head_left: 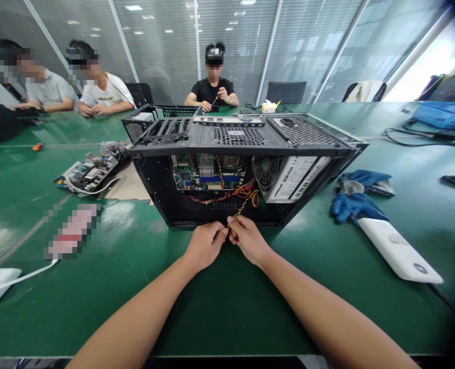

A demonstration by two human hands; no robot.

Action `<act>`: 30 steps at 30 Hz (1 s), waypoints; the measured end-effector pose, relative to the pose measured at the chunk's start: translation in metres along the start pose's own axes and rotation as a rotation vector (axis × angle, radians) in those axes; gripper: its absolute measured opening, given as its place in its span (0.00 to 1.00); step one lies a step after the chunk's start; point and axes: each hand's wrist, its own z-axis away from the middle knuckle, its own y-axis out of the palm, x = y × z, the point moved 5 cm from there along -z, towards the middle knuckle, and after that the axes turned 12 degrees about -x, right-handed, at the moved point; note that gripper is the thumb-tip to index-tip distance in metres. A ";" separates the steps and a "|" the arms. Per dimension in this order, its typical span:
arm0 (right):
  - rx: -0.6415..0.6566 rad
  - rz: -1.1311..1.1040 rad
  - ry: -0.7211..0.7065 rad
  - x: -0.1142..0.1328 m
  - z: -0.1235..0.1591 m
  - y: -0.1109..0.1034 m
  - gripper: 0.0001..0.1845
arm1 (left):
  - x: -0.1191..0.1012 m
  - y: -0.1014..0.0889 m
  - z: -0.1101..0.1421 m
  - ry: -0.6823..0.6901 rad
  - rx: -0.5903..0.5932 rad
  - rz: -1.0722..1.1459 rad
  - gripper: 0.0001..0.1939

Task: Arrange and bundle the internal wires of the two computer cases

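A black computer case (pixel 204 146) stands on the green table with its open side facing me. Inside sit a motherboard (pixel 189 182) and a power supply (pixel 294 179) with a fan grille and white label. A twisted yellow-and-black cable (pixel 245 204) runs from the red and yellow wire bundle (pixel 231 195) out toward me. My right hand (pixel 248 238) pinches this cable at the case's lower edge. Close beside it, my left hand (pixel 208 243) is closed at the cable's end, fingertips nearly touching the right hand's. The cable's tip is hidden between the fingers.
Loose circuit boards (pixel 92 171) lie left on cardboard (pixel 131 184). A blurred pink object (pixel 76 230) has a white cable. Blue gloves (pixel 356 202) and a white power bank (pixel 398 248) lie right. Several people sit across the green table (pixel 135 287); one holds a screwdriver (pixel 215 100).
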 end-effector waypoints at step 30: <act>-0.003 0.036 0.017 -0.004 -0.001 -0.001 0.25 | 0.004 0.007 0.003 0.087 0.046 -0.048 0.12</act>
